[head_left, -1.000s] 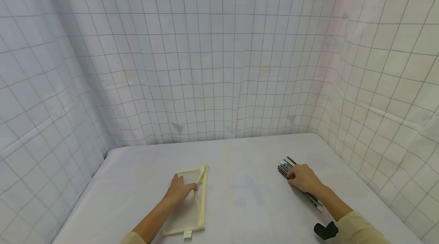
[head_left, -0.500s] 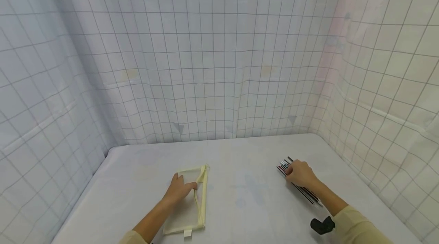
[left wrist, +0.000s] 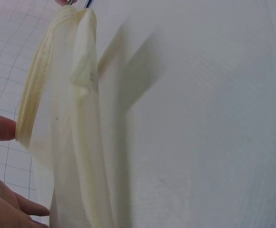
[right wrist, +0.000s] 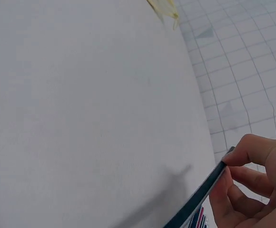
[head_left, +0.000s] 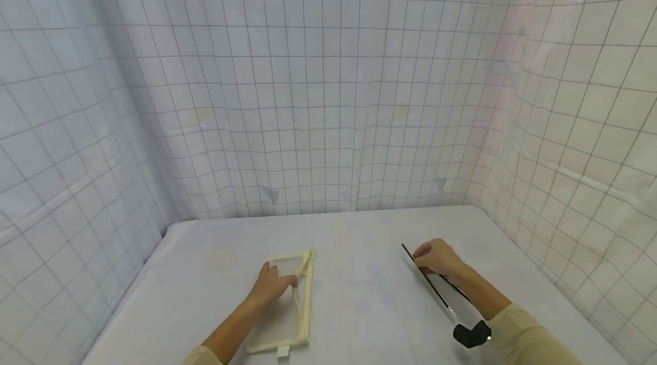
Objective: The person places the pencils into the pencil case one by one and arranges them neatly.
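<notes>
A translucent zip pouch (head_left: 274, 319) with pale-yellow edging lies left of centre on the table. My left hand (head_left: 269, 287) spans it, holding the mouth parted on its right side; in the left wrist view the thumb (left wrist: 2, 128) touches the zip edge, which bows outward. On the right, my right hand (head_left: 438, 256) pinches a long dark pencil (head_left: 435, 288) between thumb and fingertips, angled across the hand. In the right wrist view several more pencils (right wrist: 200, 219) show under it, mostly hidden behind the held pencil and the hand.
A white cloth covers the table (head_left: 354, 279). White gridded curtains (head_left: 318, 97) stand at the back and both sides. A black device (head_left: 472, 333) sits by the right sleeve. A small white tag (head_left: 283, 352) sticks out at the pouch's near edge.
My right hand has picked one pencil out of the bundle and shifted it slightly left. The left hand stays in place on the pouch.
</notes>
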### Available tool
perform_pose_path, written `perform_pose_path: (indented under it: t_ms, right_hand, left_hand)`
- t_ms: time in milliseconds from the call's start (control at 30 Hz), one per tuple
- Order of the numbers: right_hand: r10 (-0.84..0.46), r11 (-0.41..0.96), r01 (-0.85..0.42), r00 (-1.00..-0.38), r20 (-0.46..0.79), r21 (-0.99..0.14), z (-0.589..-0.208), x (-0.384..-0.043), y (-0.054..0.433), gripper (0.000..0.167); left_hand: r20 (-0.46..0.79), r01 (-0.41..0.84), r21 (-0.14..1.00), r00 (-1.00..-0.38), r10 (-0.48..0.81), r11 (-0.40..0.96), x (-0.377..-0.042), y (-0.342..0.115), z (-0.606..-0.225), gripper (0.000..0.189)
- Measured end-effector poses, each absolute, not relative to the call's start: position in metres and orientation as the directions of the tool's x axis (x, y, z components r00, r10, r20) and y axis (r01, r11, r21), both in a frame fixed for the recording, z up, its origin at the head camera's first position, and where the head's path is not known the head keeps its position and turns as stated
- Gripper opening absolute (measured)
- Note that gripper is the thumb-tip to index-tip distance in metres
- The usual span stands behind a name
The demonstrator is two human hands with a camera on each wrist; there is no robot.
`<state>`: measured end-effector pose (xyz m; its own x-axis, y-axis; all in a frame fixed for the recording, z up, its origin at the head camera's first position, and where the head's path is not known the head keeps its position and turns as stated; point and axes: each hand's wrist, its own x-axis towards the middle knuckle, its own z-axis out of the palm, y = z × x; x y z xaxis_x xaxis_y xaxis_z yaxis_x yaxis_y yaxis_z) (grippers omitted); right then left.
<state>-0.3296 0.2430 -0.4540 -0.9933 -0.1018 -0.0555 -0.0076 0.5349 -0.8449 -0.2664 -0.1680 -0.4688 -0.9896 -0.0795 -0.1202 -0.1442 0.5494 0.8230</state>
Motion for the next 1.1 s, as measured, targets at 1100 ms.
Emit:
perform_pose_path:
  t_ms: [1100]
  right_hand:
    - [-0.194,0.308,0.074,-0.971,-0.139,-0.949,-0.46,-0.323,0.089,0.015]
  left_hand:
    - [-0.122,-0.146,0.837,-0.989,-0.079,0.527,-0.263,-0.172,-0.469,0.094]
